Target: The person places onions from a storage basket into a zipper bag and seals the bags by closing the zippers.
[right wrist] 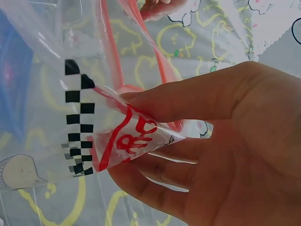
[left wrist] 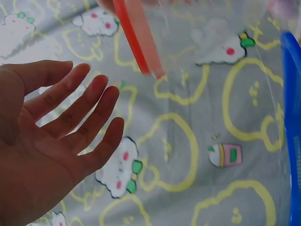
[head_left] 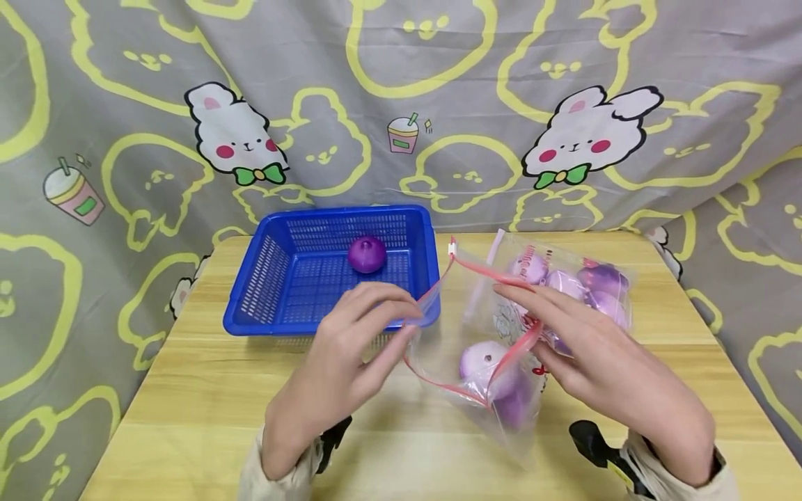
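Note:
My right hand [head_left: 601, 348] pinches the red-edged rim of a clear zip bag [head_left: 491, 271] between thumb and fingers, and the right wrist view shows the printed plastic [right wrist: 134, 134] folded in that grip. The bag's mouth gapes toward my left hand [head_left: 341, 362]. In the left wrist view my left hand has spread, loosely bent fingers [left wrist: 96, 94] apart from the red zip strip [left wrist: 136, 40]. Inside the bag, low down, lie purple-and-white onions [head_left: 485, 365]. A white slider [head_left: 452, 248] sits at the far corner of the rim.
Behind my left hand stands a blue plastic basket [head_left: 263, 323] with one dark purple onion [head_left: 366, 255] in it. A second zip bag [head_left: 496, 245], holding several purple onions [head_left: 604, 278], lies behind my right hand. A patterned grey curtain [head_left: 326, 62] hangs behind the wooden table [head_left: 188, 403].

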`<action>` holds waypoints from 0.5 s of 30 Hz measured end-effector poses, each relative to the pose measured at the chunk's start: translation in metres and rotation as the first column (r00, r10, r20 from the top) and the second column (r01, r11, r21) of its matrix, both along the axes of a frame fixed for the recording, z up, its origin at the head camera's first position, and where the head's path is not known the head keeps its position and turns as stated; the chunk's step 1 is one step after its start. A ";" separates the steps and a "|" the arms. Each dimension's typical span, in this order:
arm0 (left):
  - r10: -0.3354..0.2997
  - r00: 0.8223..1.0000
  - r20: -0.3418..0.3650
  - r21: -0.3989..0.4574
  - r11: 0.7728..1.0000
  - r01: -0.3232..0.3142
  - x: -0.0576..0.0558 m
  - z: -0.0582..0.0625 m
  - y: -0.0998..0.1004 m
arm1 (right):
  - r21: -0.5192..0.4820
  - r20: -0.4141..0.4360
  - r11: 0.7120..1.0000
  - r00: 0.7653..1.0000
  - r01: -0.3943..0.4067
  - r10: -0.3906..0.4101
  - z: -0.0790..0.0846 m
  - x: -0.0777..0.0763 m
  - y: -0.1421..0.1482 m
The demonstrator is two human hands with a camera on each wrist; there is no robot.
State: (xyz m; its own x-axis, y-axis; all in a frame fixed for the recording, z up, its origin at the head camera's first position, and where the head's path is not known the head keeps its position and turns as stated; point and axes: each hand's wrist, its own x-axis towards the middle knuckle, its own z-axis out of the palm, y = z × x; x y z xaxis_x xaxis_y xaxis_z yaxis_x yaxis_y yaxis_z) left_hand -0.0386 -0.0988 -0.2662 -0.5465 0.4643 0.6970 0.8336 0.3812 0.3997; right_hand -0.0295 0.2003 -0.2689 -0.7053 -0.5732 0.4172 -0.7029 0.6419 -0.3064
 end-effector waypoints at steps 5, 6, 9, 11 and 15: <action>0.062 0.996 0.069 0.038 0.997 -0.065 -0.014 -0.007 -0.009 | 0.005 0.006 1.000 1.000 0.000 0.000 -0.004 -0.002 -0.003; 0.073 0.994 0.084 0.042 0.996 -0.077 -0.017 -0.008 -0.011 | 0.004 0.005 1.000 1.000 -0.003 0.003 -0.004 -0.002 -0.003; 0.105 0.988 0.117 0.034 0.993 -0.110 -0.025 -0.013 -0.016 | 0.004 0.000 1.000 1.000 -0.004 0.004 -0.006 -0.004 -0.006; 0.116 0.984 0.136 0.018 0.993 -0.120 -0.031 -0.017 -0.017 | 0.002 -0.002 1.000 1.000 -0.002 0.002 -0.005 -0.004 -0.006; 0.134 0.978 0.162 -0.032 0.991 -0.131 -0.044 -0.026 -0.018 | 0.002 0.001 1.000 1.000 0.001 -0.001 -0.005 -0.004 -0.006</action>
State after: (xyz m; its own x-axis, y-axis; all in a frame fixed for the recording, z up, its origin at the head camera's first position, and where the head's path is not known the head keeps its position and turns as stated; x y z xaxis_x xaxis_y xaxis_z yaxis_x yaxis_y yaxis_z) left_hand -0.0828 -0.1166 -0.2921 -0.7097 0.3937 0.5843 0.6994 0.4936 0.5169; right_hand -0.0331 0.1947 -0.2742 -0.7060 -0.5734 0.4156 -0.7022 0.6432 -0.3054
